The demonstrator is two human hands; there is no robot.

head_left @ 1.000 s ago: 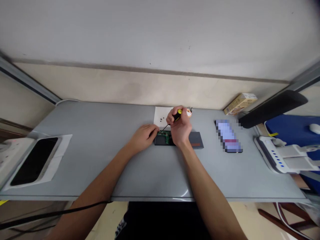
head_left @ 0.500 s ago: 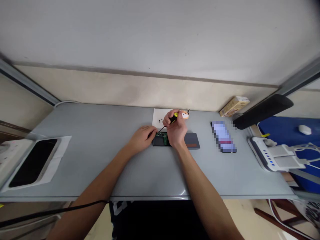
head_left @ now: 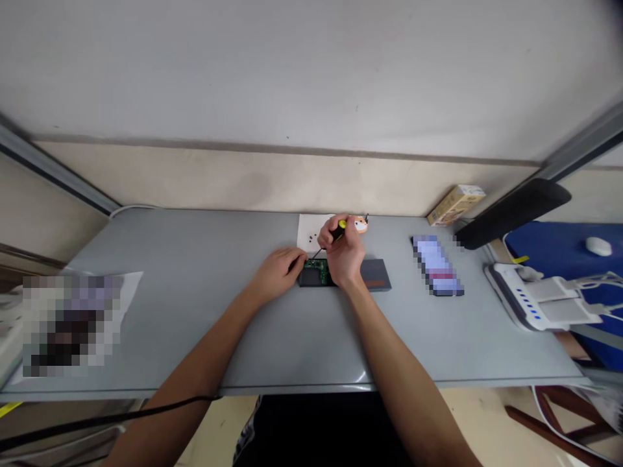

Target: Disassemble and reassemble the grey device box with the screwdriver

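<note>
My right hand [head_left: 346, 254] is wrapped round a screwdriver [head_left: 337, 231] with a black and yellow handle. The thin shaft slants down to the left, its tip at the top left part of a green circuit board [head_left: 323, 272]. That board sits in an opened, dark, flat electronic device [head_left: 308, 278] lying on the table. At the device's left end, the fingers of my left hand [head_left: 276, 274] are closed on its corner, close to the screwdriver tip. A grey casing part [head_left: 374, 274] shows to the right of my right wrist, which hides the middle.
Behind my hands lies white paper [head_left: 305, 226] with several small dark screws [head_left: 311, 239], beside an orange-and-white animal-faced item [head_left: 361, 224]. Rightward are a phone [head_left: 438, 266], a carton [head_left: 455, 205], a black cylinder [head_left: 516, 214] and a power strip [head_left: 520, 298]. A blurred-out object [head_left: 73, 324] lies left.
The view has shifted slightly. Both hands and the screwdriver stay in nearly the same place on the device. The phone at the left is now blurred out.
</note>
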